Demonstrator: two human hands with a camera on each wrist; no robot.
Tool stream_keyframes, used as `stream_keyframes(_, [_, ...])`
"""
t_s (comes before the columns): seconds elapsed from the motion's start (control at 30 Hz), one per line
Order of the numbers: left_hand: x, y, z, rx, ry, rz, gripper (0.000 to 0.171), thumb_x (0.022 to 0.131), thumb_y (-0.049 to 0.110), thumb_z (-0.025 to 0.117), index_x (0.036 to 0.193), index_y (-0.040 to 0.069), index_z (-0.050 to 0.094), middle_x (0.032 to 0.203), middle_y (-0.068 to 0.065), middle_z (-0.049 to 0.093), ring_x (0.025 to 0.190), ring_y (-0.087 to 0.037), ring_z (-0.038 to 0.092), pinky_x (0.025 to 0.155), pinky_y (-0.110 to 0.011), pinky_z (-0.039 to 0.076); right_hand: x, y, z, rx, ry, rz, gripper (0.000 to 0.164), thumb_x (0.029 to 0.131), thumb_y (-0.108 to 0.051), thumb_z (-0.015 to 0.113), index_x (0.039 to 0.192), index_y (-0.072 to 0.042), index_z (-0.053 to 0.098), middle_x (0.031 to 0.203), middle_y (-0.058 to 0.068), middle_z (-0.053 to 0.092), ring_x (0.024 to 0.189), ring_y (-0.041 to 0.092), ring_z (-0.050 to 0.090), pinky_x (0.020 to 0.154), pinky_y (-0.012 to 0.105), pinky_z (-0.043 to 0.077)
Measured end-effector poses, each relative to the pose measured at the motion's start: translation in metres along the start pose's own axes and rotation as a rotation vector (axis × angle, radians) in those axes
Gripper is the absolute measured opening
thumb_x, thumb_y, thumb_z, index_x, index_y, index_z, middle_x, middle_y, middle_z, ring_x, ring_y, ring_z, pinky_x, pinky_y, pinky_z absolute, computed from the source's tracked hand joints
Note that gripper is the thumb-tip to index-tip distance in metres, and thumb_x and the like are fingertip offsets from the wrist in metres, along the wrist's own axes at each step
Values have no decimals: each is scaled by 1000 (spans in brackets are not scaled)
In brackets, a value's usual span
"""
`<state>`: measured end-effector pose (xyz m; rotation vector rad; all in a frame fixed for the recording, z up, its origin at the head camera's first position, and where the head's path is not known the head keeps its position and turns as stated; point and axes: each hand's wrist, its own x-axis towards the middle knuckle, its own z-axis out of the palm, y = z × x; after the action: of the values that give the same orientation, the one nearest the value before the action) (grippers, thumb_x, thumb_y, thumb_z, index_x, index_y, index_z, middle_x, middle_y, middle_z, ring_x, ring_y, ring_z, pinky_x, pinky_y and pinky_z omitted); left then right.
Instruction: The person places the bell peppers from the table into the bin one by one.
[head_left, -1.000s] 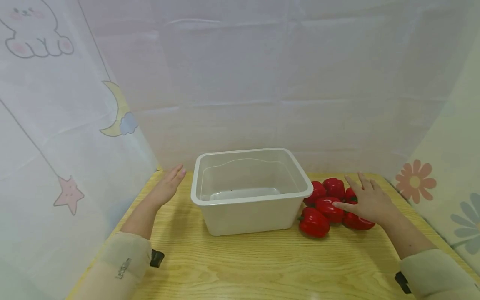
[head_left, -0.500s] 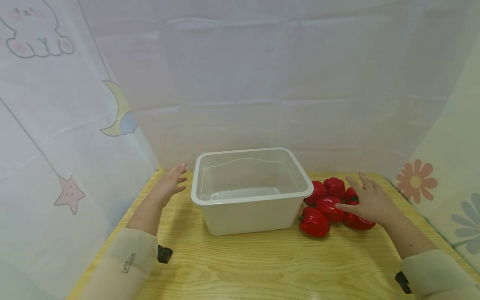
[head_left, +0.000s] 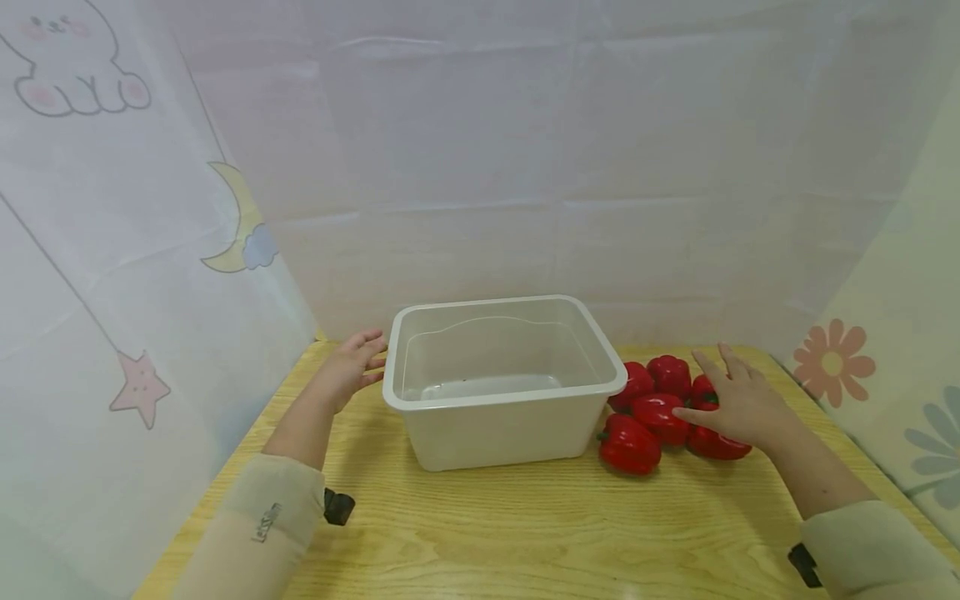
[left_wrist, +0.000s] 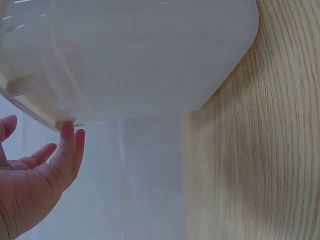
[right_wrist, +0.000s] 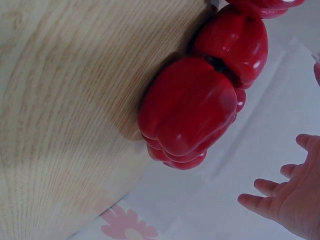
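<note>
A white plastic bin [head_left: 495, 433] stands in the middle of the table, with nothing inside it. At its left side is my left hand [head_left: 347, 371], fingers loosely bent, fingertips right at the rim; the left wrist view shows the same fingertips by the rim of the bin [left_wrist: 150, 60]. Several red bell peppers [head_left: 628, 445] lie in a cluster against the bin's right side. Over the right part of that cluster my right hand [head_left: 746, 408] spreads its fingers and holds nothing. The right wrist view shows this hand [right_wrist: 295, 195] apart from the nearest bell pepper [right_wrist: 190, 105].
The wooden table [head_left: 480, 533] runs in front of the bin. A pale cloth backdrop [head_left: 480, 167] rises close behind the bin and along both sides, printed with a moon, a star and flowers.
My left hand has moved right to the bin's rim, its fingers bending and parting from a straight, flat pose. My right hand, the bin and the bell peppers have stayed nearly still.
</note>
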<state>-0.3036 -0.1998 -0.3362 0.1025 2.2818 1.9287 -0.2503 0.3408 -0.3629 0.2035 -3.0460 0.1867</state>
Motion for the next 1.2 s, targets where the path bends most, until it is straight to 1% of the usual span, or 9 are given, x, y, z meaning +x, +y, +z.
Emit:
stream_keyframes(0.07, [2,-1,1,-19,7,-5,57,97,32,45,143,7,25,138,-16,37,121,-34,41,98,-40,39,0,0,0,8,-5,1,110,72,-76,49,146,-6,8,143,36,1,114,65,17,86,74,22])
stream_keyframes(0.27, [5,-2,6,-73,29,-13,49,97,22,45,141,6,29,128,-17,41,112,-29,48,96,-39,41,0,1,-1,15,-8,1,111,71,-74,53,147,-8,6,143,36,-1,114,65,18,86,74,22])
stream_keyframes(0.4, [7,-3,9,-76,31,-6,48,96,17,48,140,5,33,123,-17,43,103,-24,53,96,-39,42,0,2,0,13,-6,2,111,71,-74,53,147,-8,6,143,36,0,114,65,18,86,74,22])
stream_keyframes(0.53, [10,-5,10,-93,35,-11,46,95,14,50,138,7,37,122,-18,46,99,-19,55,96,-39,41,0,2,0,20,-7,2,111,71,-74,53,147,-8,8,143,36,0,114,65,18,86,74,21])
stream_keyframes(0.63, [10,-5,10,-90,33,-10,47,95,14,51,138,5,36,121,-17,47,97,-18,56,94,-36,43,0,3,0,25,-7,1,111,70,-74,53,147,-8,8,143,35,0,114,65,17,86,74,21])
stream_keyframes(0.77, [11,-5,10,-90,43,-18,47,94,14,53,137,5,38,113,-15,50,90,-16,59,87,-31,48,0,3,0,31,-18,3,110,70,-73,56,147,-9,8,143,35,1,115,64,16,86,75,20])
stream_keyframes(0.87, [12,-4,9,-97,54,-28,46,93,13,54,136,5,40,108,-12,51,86,-15,60,85,-29,49,0,4,0,40,-27,2,110,70,-72,57,146,-9,9,143,35,1,115,64,16,86,75,20])
stream_keyframes(1.0, [13,-4,9,-92,51,-32,47,93,13,54,137,5,40,109,-12,54,85,-13,60,83,-28,49,0,4,-1,56,-33,-3,109,71,-70,58,147,-9,10,143,35,3,114,65,17,86,75,20])
stream_keyframes(1.2, [12,-3,9,-111,48,-46,46,93,11,53,136,4,41,113,-14,55,85,-13,60,79,-23,50,0,5,-1,86,-32,-15,103,73,-63,62,145,-6,15,139,36,15,115,62,19,86,74,22])
